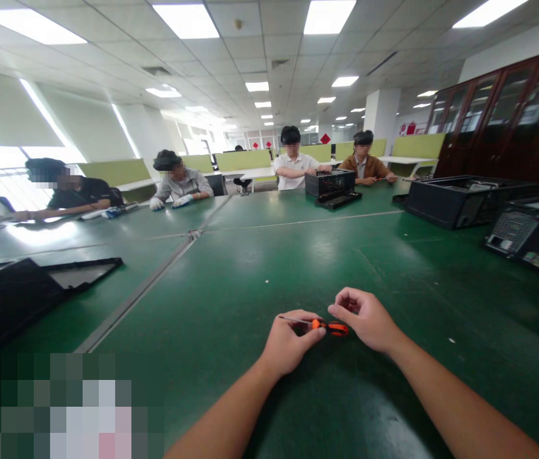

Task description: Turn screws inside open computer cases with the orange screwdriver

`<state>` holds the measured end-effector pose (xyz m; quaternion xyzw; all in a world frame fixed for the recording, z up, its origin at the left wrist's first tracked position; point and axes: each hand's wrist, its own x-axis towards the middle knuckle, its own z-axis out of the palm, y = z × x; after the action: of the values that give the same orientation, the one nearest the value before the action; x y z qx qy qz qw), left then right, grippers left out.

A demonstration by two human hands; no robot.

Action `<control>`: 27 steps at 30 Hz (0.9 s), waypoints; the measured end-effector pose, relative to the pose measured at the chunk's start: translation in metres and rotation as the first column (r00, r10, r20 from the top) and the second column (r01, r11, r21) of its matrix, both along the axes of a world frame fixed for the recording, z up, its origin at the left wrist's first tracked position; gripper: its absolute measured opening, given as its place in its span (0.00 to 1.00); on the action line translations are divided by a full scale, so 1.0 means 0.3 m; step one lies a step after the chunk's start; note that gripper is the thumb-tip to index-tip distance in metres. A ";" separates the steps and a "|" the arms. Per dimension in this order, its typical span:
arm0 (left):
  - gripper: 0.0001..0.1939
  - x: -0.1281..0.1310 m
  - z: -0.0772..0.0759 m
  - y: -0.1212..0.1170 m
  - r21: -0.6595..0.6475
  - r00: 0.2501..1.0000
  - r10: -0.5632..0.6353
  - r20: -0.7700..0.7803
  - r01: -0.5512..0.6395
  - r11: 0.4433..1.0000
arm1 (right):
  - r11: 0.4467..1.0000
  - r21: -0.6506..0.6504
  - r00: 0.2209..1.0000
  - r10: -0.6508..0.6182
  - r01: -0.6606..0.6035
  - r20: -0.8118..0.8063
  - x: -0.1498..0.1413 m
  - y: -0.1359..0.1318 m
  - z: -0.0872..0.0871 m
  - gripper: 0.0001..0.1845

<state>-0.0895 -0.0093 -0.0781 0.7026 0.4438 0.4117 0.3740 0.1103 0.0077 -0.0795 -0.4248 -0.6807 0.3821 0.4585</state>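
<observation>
Three black computer cases (441,207) stood on the green table (231,268), one at the far side and two at the right. The nearest of them was open, and the parts inside it were too small to name. At the left, a black casing part (15,299) lay beside the table seam (140,293). Green surface stretched from the cases to the orange-and-black screwdriver (331,327), which the left hand (288,344) gripped between thumb and fingers. The right hand (369,319), its fingers loosely bent, was just beside the screwdriver; whether it touched, one could not tell.
</observation>
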 end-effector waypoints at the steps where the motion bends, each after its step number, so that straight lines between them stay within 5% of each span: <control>1: 0.11 0.003 0.002 -0.003 0.011 1.000 0.020 0.018 -0.020 1.000 | 1.000 0.014 0.999 0.026 -0.026 0.018 0.003 -0.003 0.001 0.12; 8: 0.13 0.006 -0.002 -0.005 -0.004 0.995 0.013 0.101 -0.012 1.000 | 0.971 0.098 0.958 0.192 -0.216 0.213 -0.017 -0.028 0.008 0.12; 11: 0.27 0.000 -0.007 0.007 -0.048 0.974 0.056 0.221 -0.047 0.998 | 0.982 0.116 0.957 0.115 -0.150 0.267 -0.013 -0.020 0.003 0.11; 13: 0.27 -0.010 -0.005 0.019 -0.027 0.954 0.146 0.260 -0.144 0.989 | 0.984 0.153 0.950 0.039 -0.091 0.310 -0.004 -0.012 0.001 0.10; 16: 0.13 -0.038 0.004 0.038 0.105 0.968 0.232 0.091 -0.241 0.965 | 0.983 0.177 0.933 -0.022 -0.045 0.360 0.011 -0.003 -0.001 0.09; 19: 0.07 -0.068 0.007 0.052 0.232 0.965 0.159 -0.207 -0.110 0.967 | 0.979 0.200 0.915 -0.056 -0.028 0.400 0.022 0.001 -0.001 0.09; 22: 0.07 -0.083 0.000 0.059 0.212 0.900 0.038 -0.435 0.061 0.975 | 0.968 0.240 0.892 -0.044 -0.073 0.450 0.027 0.002 0.001 0.08; 27: 0.07 -0.077 -0.002 0.054 0.250 0.848 0.051 -0.528 0.097 0.963 | 0.967 0.232 0.879 -0.022 -0.101 0.476 0.024 0.001 -0.001 0.08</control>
<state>-0.1126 0.0070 -0.0786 0.8380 0.4615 0.2533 0.1439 0.1176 0.0079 -0.0798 -0.4302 -0.8233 0.1868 0.3196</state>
